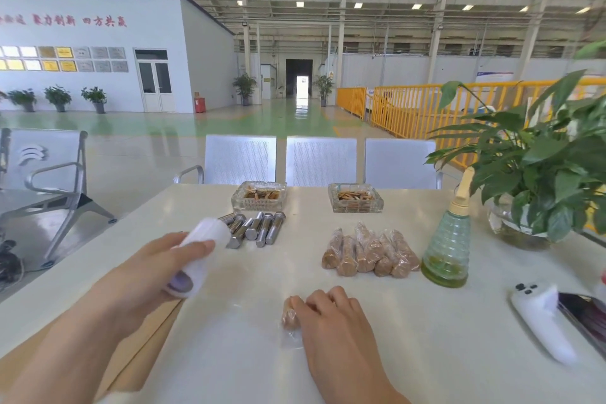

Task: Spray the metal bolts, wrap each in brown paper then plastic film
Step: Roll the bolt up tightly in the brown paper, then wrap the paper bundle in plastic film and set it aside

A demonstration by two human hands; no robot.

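My left hand [154, 269] grips a roll of plastic film [201, 252], lifted above the white table [229, 354]. My right hand [331, 311] rests with curled fingers on a bolt wrapped in brown paper [289, 311], with loose film around it on the table. Several bare metal bolts [259, 228] lie in a group behind the roll. Several wrapped bolts [370, 252] lie in a row at centre right. A green spray bottle [447, 246] stands to the right of them. Brown paper sheets [147, 348] lie under my left forearm.
Two glass trays [259, 195] [355, 197] stand at the table's far edge. A potted plant [537, 174] in a glass bowl fills the right side. A white device [541, 318] and a phone [587, 315] lie at the right. Metal chairs [321, 161] stand behind.
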